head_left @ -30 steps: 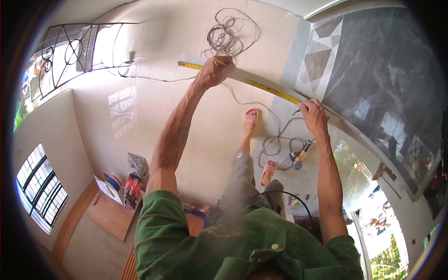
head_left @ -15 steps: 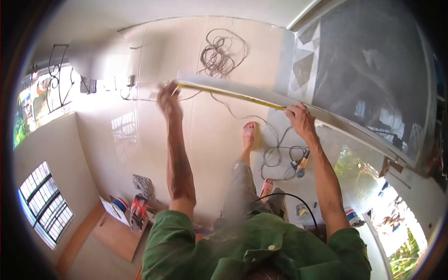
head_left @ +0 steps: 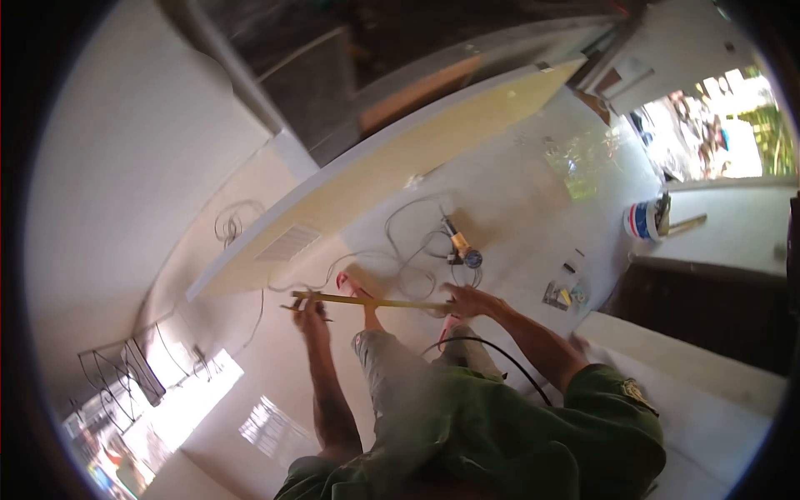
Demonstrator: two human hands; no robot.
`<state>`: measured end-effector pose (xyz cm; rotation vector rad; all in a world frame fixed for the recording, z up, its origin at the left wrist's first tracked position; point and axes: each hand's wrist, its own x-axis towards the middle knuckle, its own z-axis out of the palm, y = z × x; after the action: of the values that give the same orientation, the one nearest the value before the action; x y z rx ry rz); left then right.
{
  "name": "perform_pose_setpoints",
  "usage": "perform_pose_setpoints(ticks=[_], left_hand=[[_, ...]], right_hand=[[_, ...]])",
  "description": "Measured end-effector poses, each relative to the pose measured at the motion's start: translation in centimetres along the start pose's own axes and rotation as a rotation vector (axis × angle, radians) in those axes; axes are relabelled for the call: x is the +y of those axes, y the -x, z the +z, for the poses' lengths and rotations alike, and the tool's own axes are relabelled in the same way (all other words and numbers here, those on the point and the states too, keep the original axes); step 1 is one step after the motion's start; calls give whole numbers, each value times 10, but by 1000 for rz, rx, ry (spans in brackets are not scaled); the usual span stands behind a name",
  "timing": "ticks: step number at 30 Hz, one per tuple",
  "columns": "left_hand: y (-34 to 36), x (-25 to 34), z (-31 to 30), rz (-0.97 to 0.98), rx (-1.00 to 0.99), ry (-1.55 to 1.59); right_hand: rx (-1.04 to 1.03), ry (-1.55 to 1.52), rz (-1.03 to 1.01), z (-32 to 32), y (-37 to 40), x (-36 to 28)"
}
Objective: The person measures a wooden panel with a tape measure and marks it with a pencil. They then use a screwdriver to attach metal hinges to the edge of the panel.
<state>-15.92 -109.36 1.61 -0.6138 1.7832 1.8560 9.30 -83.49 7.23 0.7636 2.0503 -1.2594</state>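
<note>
A yellow tape measure (head_left: pixel 379 302) is stretched between my two hands, above my legs. My left hand (head_left: pixel 310 312) is closed on its left end, with a thin dark stick-like item also between the fingers. My right hand (head_left: pixel 468 302) is closed round the other end; the tape's case is hidden in it. Beyond my hands a long pale board (head_left: pixel 358 179) slants from lower left to upper right, and the tape is apart from it.
On the floor lie a yellow and black power tool (head_left: pixel 460 243) and looped grey cable (head_left: pixel 392 229). Small items (head_left: pixel 569 296) are scattered to the right, near a white and blue bucket (head_left: pixel 642 220). More coiled cable (head_left: pixel 229 223) is at the left.
The view has turned and tilted. Both hands have come away from the board and nearer my body, and the stretch of tape between them is shorter.
</note>
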Motion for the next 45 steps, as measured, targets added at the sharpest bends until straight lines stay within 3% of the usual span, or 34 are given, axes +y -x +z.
perform_pose_setpoints(ticks=[2,4,6,9,11,13,15,16,17,18,19,20,21,22,24,25,27,28,29,30,31,32,34,36,39,42,44,45], left_hand=[[57,-38,64,-84,-270,-245],[118,-73,121,-134,-763,-453],[170,-117,157,-88,-898,-767],[198,-173,210,95,-1088,-1086],[250,-167,253,12,-1213,-1122],[292,-172,308,0,-1359,-1197],[318,-194,349,29,-1510,-1293],[330,-211,365,154,-1572,-1261],[338,-227,379,273,-1624,-1220],[342,-240,394,398,-1670,-1169],[348,-245,411,425,-1658,-1175],[358,-245,433,455,-1656,-1184],[364,-250,455,480,-1666,-1191],[362,-260,478,273,-1666,-1129],[336,-276,539,-135,-1626,-1003],[324,-288,572,-226,-1584,-945],[292,-312,629,-408,-1440,-803],[247,-342,668,-328,-1455,-898],[192,-386,696,-268,-1451,-1005],[161,-409,696,-239,-1417,-1139],[164,-398,703,-303,-1259,-1108],[160,-389,746,-291,-1131,-1051],[115,-400,781,-73,-1063,-1268],[85,-399,799,51,-1014,-1479],[46,-413,864,146,-1015,-1647],[16,-447,924,203,-938,-1718],[-22,-496,953,277,-904,-1659],[-28,-516,968,263,-889,-1644]], right_hand=[[84,-50,-98,16,23,110],[180,-180,-19,23,61,178],[244,-367,96,56,131,233],[422,-685,269,51,215,295],[505,-952,436,51,261,321],[586,-1205,182,80,239,407],[666,-1550,73,63,242,409],[705,-1779,100,22,248,373],[977,-1097,-78,11,233,375],[953,-1101,-149,-15,223,367],[926,-1107,-220,-42,213,359],[635,-1815,-181,-83,210,339],[558,-1948,-326,-101,191,345],[494,-2077,-474,-114,180,358],[569,-2065,-237,-162,180,367],[581,-2038,-119,-199,181,376],[769,-1476,-77,-258,181,397],[813,-1186,-72,-296,176,408],[777,-1134,-88,-337,182,417],[709,-1169,-221,-386,195,421],[651,-1231,-364,-433,206,419],[613,-1254,-546,-469,217,417],[660,-1480,-970,-525,238,390],[807,-1759,-1245,-567,233,368],[1017,-1803,-1409,-612,189,377],[914,-1796,-1359,-641,117,457],[781,-1615,-1200,-634,66,547],[761,-1838,-776,-613,51,576]])
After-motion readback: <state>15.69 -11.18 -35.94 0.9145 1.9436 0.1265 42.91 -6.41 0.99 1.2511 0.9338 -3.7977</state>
